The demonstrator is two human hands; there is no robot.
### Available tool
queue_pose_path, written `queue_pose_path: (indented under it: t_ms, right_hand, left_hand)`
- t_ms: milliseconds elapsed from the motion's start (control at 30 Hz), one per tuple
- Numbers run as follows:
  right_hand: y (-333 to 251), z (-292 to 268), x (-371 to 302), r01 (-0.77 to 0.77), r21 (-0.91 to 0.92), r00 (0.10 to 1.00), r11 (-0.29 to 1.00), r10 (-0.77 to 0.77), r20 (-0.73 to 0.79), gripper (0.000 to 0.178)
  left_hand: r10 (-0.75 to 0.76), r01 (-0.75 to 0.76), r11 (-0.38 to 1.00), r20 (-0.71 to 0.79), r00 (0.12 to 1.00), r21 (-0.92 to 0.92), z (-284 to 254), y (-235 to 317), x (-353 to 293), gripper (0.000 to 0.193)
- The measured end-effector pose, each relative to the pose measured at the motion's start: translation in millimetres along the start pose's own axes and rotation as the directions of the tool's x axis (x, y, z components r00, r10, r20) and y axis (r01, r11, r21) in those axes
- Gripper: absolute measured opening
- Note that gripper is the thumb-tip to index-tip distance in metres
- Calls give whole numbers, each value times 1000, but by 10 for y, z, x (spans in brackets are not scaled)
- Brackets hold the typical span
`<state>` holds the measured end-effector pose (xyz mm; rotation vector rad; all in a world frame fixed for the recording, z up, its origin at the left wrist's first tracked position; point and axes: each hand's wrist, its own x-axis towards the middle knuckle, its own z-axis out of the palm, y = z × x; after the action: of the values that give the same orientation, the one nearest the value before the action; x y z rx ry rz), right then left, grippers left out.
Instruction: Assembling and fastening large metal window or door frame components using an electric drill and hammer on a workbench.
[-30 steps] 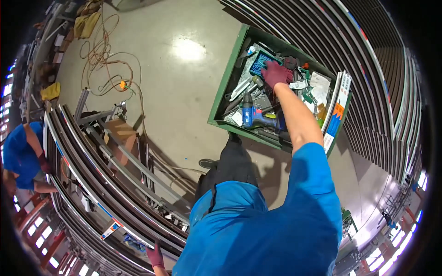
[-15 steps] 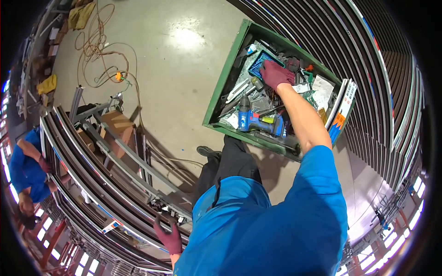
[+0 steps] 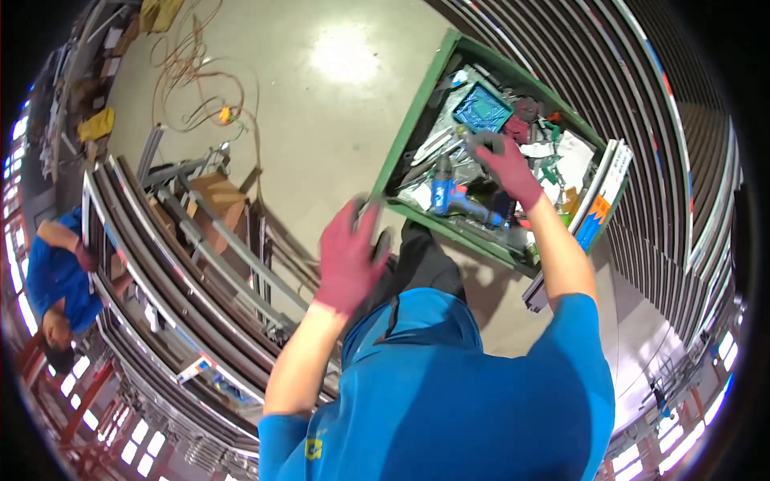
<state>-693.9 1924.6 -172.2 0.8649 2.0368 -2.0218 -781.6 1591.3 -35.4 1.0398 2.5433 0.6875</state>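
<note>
A green metal bin (image 3: 407, 144) full of mixed tools and hardware stands in front of me. Over its middle is my right hand (image 3: 513, 168) in a maroon glove with grey fingertips. Its fingers are curled together, and whatever may be in them is too small and blurred to make out. Just beyond lies a teal tray (image 3: 504, 120) of small screws. A blue cordless drill (image 3: 457, 200) rests at the near side of the bin. My left hand (image 3: 346, 260), gloved alike, hangs in the air left of the bin, fingers spread and holding nothing.
Long dark metal profiles (image 3: 561, 48) are stacked behind and right of the bin. More profiles lie on a rack (image 3: 172, 301) at left, where a co-worker in blue (image 3: 60, 268) stands. A tangled hose (image 3: 192, 68) lies on the floor. A cardboard box (image 3: 220, 196) sits by the rack.
My right hand has drawn back from the teal tray toward me, uncovering it. My left hand has risen from beside the rack to the front of my body. The view has shifted slightly.
</note>
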Motion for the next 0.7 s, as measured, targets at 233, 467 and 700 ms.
queue_pose_path:
  t_ms: [233,467,700]
  right_hand:
    - [-534,683,-776,88,57,981,994,-96,169,26]
    - [-420,1044,-960,-79,412,989,908,19,147,24]
    - [-89,1534,-1011,-207,570,971,795,97,217,23]
  left_hand:
    - [157,-187,974,218,963,125,272,144,501,39]
    - [-344,526,578,398,850,-624,506,41,5,24]
    - [-412,514,552,321,853,-657,611,-5,-280,20]
